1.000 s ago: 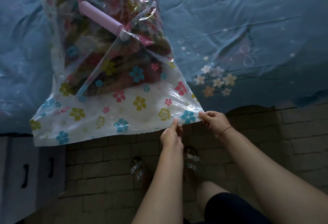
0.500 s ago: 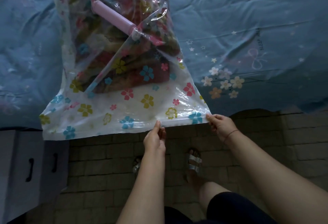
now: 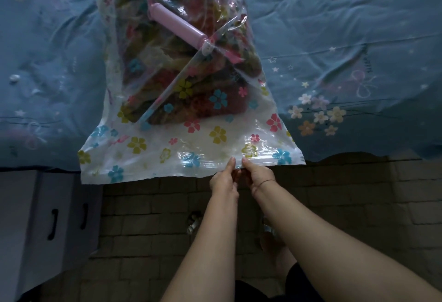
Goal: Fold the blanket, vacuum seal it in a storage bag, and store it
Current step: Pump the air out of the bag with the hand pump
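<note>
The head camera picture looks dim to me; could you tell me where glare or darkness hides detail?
Head view: dim throughout; the floor is nearly black; glare streaks the storage bag just above where the left hand and right hand pinch its edge.

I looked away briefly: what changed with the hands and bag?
The right hand slid left from the corner of the clear flower-printed plastic bag to meet the left hand, which shifted left too. Both still pinch its near edge. The multicoloured blanket inside and pink plastic cylinder stayed put.
</note>
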{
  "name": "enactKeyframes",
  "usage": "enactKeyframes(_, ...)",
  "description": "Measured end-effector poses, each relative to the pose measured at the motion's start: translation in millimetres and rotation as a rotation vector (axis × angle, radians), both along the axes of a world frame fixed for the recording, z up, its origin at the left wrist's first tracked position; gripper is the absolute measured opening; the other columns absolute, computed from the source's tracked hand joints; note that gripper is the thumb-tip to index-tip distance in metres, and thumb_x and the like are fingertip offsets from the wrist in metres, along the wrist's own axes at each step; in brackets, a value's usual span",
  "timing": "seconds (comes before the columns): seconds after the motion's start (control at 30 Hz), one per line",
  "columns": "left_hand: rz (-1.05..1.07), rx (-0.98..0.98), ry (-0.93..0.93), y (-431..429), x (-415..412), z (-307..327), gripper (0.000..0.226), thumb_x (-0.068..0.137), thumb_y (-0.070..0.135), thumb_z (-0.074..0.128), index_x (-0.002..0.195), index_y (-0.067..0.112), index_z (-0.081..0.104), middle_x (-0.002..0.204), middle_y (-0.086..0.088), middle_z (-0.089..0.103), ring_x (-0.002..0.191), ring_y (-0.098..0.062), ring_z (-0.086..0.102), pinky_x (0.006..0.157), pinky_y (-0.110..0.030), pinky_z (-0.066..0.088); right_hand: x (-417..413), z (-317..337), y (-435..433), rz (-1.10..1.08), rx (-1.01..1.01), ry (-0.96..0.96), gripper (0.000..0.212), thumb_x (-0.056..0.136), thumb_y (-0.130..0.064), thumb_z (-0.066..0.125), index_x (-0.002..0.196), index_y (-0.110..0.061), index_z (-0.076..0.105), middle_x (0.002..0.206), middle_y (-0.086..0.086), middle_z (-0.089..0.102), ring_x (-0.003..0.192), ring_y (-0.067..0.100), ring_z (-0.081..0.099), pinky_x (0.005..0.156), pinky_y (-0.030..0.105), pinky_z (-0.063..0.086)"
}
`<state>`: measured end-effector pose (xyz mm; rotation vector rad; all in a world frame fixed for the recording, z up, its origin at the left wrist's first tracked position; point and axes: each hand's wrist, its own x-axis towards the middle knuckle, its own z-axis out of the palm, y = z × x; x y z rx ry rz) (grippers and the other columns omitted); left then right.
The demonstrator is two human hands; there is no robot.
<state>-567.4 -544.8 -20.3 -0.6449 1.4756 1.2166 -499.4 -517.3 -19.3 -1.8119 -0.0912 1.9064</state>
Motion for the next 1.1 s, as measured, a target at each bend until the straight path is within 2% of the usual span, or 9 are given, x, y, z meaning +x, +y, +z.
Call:
enactKeyframes(0.1, 0.028, 0.004, 0.008, -5.2, 5.7, 2.3, 0.014, 0.085, 0.005, 0.074, 0.089, 0.000, 0.061, 0.081, -0.012, 0.064, 0.070, -0.019, 0.063, 0.059, -0.024, 0.056, 1.9, 2.7, -4.9, 0.003, 0.001, -0.010, 0.009, 0.083, -0.005, 0.070, 0.080, -0.002, 0.062, 0.077, 0.011, 0.063, 0.068, 0.021, 0.061, 0.072, 0.033, 0.055)
enactKeyframes(0.23, 0.068, -0.013, 0.000, -7.7, 1.9, 3.5, 0.015, 0.083, 0.004, 0.075, 0.088, 0.001, 0.061, 0.081, -0.010, 0.064, 0.069, -0.016, 0.062, 0.055, -0.022, 0.053, 6.5, 0.8, -5.5, -0.011, 0.020, -0.017, 0.010, 0.083, -0.007, 0.070, 0.088, -0.002, 0.063, 0.079, 0.009, 0.065, 0.070, 0.019, 0.063, 0.058, 0.025, 0.057)
enactKeyframes(0.37, 0.060, -0.012, -0.002, -11.7, -12.3, 4.6, 0.016, 0.083, 0.000, 0.075, 0.088, 0.002, 0.060, 0.081, -0.009, 0.064, 0.070, -0.016, 0.061, 0.058, -0.021, 0.052, 7.0, 1.3, -3.2, 0.007, 0.058, -0.024, 0.008, 0.084, -0.008, 0.069, 0.086, -0.006, 0.062, 0.080, 0.004, 0.063, 0.069, 0.011, 0.060, 0.062, 0.019, 0.051)
enactKeyframes(0.5, 0.032, 0.066, -0.093, -13.2, -22.1, 3.8, 0.033, 0.083, 0.006, 0.075, 0.111, -0.002, 0.060, 0.091, -0.011, 0.065, 0.076, -0.015, 0.062, 0.054, -0.019, 0.056, 9.0, 5.2, -3.5, 0.006, 0.097, 0.013, 0.008, 0.086, -0.008, 0.067, 0.089, -0.005, 0.061, 0.081, 0.004, 0.063, 0.074, 0.013, 0.059, 0.071, 0.022, 0.051)
enactKeyframes(0.57, -0.055, 0.058, -0.098, -11.7, -27.9, 1.4, 0.039, 0.082, 0.010, 0.076, 0.115, -0.001, 0.059, 0.089, -0.009, 0.064, 0.073, -0.013, 0.061, 0.052, -0.018, 0.054, 10.7, 4.1, -2.4, 0.025, 0.100, 0.022, 0.011, 0.085, -0.010, 0.069, 0.092, -0.006, 0.061, 0.083, 0.004, 0.064, 0.075, 0.013, 0.060, 0.070, 0.023, 0.052)
enactKeyframes(0.67, -0.140, 0.037, -0.081, -9.5, -30.9, 5.0, 0.036, 0.081, 0.009, 0.078, 0.111, 0.000, 0.060, 0.084, -0.006, 0.063, 0.069, -0.011, 0.059, 0.053, -0.020, 0.051, 10.9, 1.2, -3.3, 0.041, 0.104, 0.016, 0.014, 0.084, -0.011, 0.070, 0.093, -0.005, 0.061, 0.083, 0.005, 0.064, 0.075, 0.014, 0.061, 0.076, 0.025, 0.053)
enactKeyframes(0.77, -0.046, 0.009, -0.060, -7.4, -22.5, 8.4, 0.021, 0.082, 0.005, 0.076, 0.097, 0.002, 0.061, 0.080, -0.006, 0.061, 0.066, -0.012, 0.057, 0.048, -0.019, 0.049, 10.1, -1.1, -4.1, 0.037, 0.107, -0.001, 0.014, 0.083, -0.010, 0.071, 0.091, -0.005, 0.061, 0.082, 0.005, 0.064, 0.077, 0.015, 0.060, 0.087, 0.033, 0.052)
enactKeyframes(0.87, 0.069, 0.000, -0.074, -5.3, -18.0, 10.9, 0.016, 0.082, 0.003, 0.076, 0.085, 0.004, 0.060, 0.079, -0.006, 0.061, 0.066, -0.012, 0.056, 0.045, -0.018, 0.048, 8.1, 1.3, -2.4, 0.032, 0.104, -0.011, 0.012, 0.083, -0.009, 0.071, 0.088, -0.006, 0.060, 0.078, 0.003, 0.062, 0.071, 0.013, 0.058, 0.076, 0.027, 0.052)
enactKeyframes(1.1, 0.164, -0.017, -0.087, -12.8, -42.0, 15.1, 0.018, 0.081, 0.002, 0.076, 0.086, 0.005, 0.059, 0.085, -0.007, 0.061, 0.072, -0.012, 0.059, 0.049, -0.018, 0.049, 12.0, 3.2, 2.7, 0.053, 0.103, -0.043, 0.015, 0.083, -0.012, 0.071, 0.091, -0.009, 0.059, 0.081, 0.002, 0.062, 0.068, 0.009, 0.058, 0.058, 0.017, 0.050)
